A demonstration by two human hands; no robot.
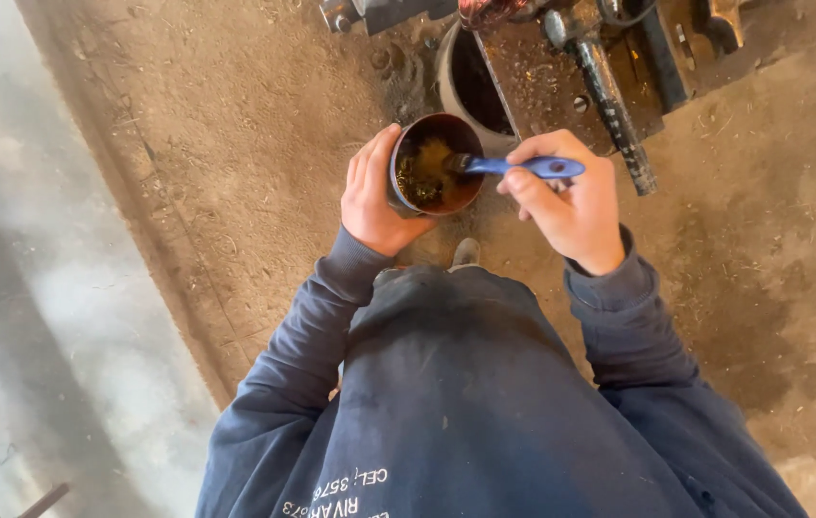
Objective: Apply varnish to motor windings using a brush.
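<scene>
The left hand [374, 197] wraps around the side of a small round tin [435, 163], fingers curled on its far wall and thumb toward the body, holding it up in front of the chest with its mouth tilted toward the camera. The right hand [566, 197] is closed around the blue handle of a brush [513, 167], which lies nearly level and points left; its dark head sits inside the tin, touching the yellowish-brown greasy stuff [427, 168] that coats the bottom and wall. The two hands are near each other, joined only by the brush. Both arms wear dark blue sleeves [283, 355] of a sweatshirt with pale lettering low on the front.

Just beyond the tin, a pale bucket [451, 86] stands on the dirt floor [235, 125], partly covered by a rusty metal plate [533, 77]. A dark metal rod [609, 105] slants down across that plate toward the right. A shoe tip [466, 252] shows below the tin. Along the left runs a paler concrete strip [44, 288].
</scene>
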